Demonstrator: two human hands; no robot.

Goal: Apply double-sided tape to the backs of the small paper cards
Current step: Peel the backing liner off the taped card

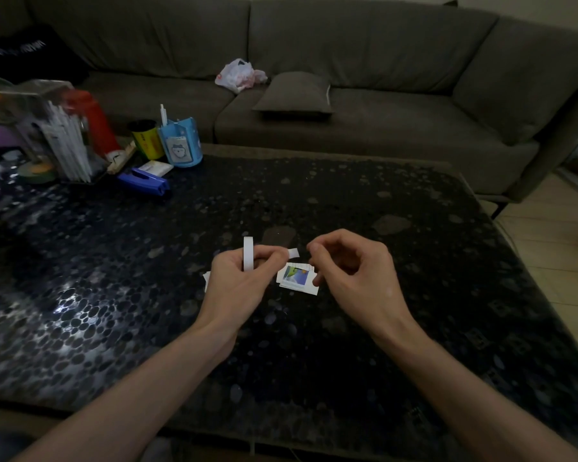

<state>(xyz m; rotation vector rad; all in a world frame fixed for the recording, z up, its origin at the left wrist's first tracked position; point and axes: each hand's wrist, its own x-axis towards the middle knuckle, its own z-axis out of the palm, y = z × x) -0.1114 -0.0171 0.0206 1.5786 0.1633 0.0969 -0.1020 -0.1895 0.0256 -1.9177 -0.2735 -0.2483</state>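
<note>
My left hand (241,281) grips a white roll of double-sided tape (248,253) upright, and a short free tape end (293,252) sticks out to the right past its thumb. Just right of that end is my right hand (351,271), its fingers curled and its thumb and forefinger close together; it holds nothing that I can see. Between and below the hands a small stack of paper cards (297,276) lies on the dark table, the top one picture side up. White card edges (207,280) show from under my left hand.
The table top (314,201) is dark with a pebble pattern. At its back left stand a blue stapler (144,182), a blue pen holder (180,143), a yellow can (145,138), a red bottle (90,121) and a clear holder of white sticks (69,145). A grey sofa (347,78) lies behind.
</note>
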